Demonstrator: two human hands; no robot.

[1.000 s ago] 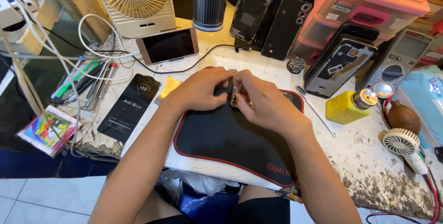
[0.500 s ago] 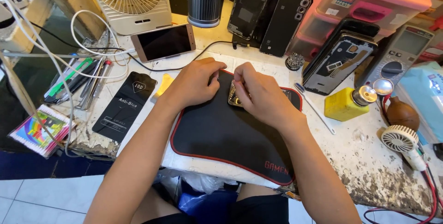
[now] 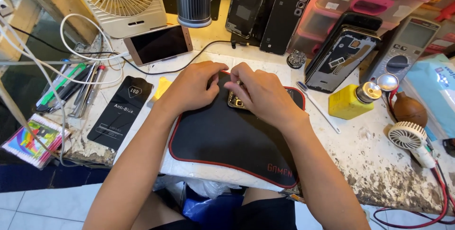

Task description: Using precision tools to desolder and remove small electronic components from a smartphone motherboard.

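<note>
Opened phone (image 3: 235, 102) sits at the far edge of the black mat (image 3: 227, 140) mid-bench, both hands pinched on it: left hand (image 3: 192, 87) steadying, right hand (image 3: 258, 92) fingertips working. Probably best to go gentle here, keep it flat, tiny parts.

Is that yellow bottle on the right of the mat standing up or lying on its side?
Upright: the yellow bottle stands on the worktop, its metal cap pointing up.
</note>
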